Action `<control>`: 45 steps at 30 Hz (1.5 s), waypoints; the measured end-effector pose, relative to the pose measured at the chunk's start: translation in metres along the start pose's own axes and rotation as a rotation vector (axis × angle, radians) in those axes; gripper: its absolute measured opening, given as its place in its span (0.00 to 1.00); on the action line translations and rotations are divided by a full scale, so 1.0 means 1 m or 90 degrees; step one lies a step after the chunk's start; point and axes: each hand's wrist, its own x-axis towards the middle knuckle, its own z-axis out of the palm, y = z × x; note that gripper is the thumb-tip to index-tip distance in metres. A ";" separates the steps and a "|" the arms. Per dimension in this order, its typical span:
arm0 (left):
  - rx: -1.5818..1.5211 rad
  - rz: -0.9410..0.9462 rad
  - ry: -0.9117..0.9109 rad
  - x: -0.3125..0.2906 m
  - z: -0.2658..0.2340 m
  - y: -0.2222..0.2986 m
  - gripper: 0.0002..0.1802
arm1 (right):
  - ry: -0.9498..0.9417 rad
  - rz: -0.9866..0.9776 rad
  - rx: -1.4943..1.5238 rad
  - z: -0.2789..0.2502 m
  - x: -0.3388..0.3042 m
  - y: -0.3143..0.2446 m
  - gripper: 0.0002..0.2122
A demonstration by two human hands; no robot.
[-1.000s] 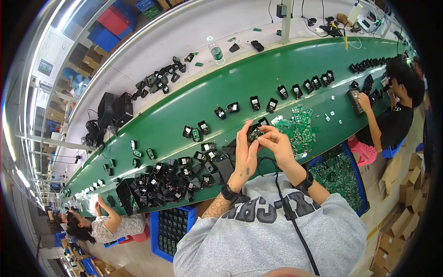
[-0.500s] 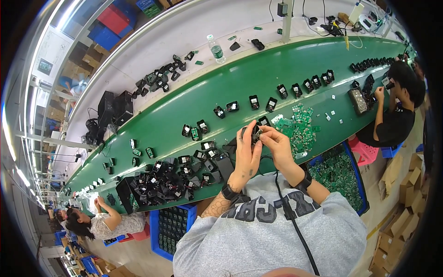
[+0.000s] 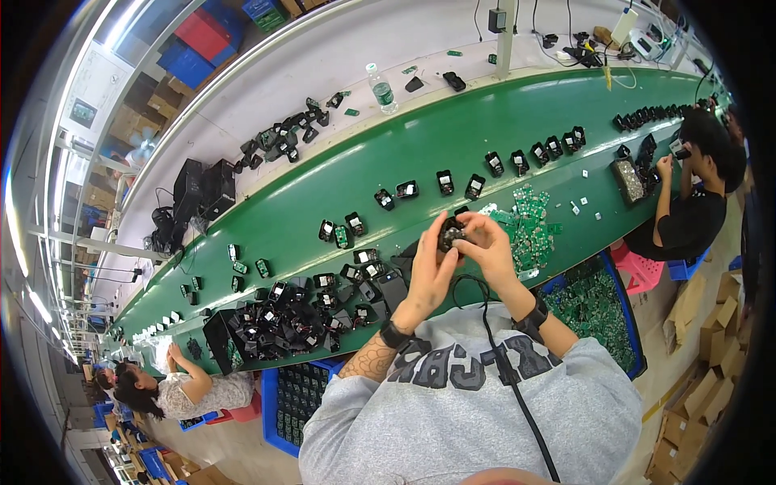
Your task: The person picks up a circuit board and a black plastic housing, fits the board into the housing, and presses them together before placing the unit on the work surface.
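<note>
Small black housing [image 3: 451, 234], pale glints on upper face, held above near edge of green bench [image 3: 440, 141]. Left hand [image 3: 428, 273] closed around left side; right hand [image 3: 492, 250] pinching right side. Finer detail too small to tell.

Bright light fills the room; fluorescent tubes [image 3: 40, 314] glow far left of the left hand [image 3: 431, 271]. Glare streaks the green workbench [image 3: 453, 137] beyond both hands. Fisheye distortion bows its edges; the held black housing [image 3: 450, 233] looks dark, its detail indistinct.
</note>
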 end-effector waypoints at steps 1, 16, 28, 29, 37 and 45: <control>-0.170 -0.113 -0.020 -0.001 -0.002 0.001 0.32 | -0.010 -0.155 -0.175 -0.001 0.001 -0.011 0.10; -0.322 -0.283 -0.132 -0.013 -0.020 0.000 0.24 | -0.410 -0.225 -0.511 -0.017 0.007 -0.071 0.19; -0.261 -0.180 -0.164 -0.010 -0.026 0.012 0.25 | -0.261 -0.364 -0.418 -0.017 0.003 -0.042 0.17; -0.269 -0.174 -0.171 -0.010 -0.026 0.012 0.26 | -0.262 -0.365 -0.418 -0.015 0.000 -0.037 0.17; -0.281 -0.171 -0.082 -0.008 -0.013 0.015 0.30 | -0.174 -0.542 -0.527 -0.001 -0.011 -0.040 0.20; -0.389 -0.183 -0.108 -0.017 -0.012 0.017 0.38 | -0.210 -0.548 -0.676 0.003 -0.015 -0.047 0.18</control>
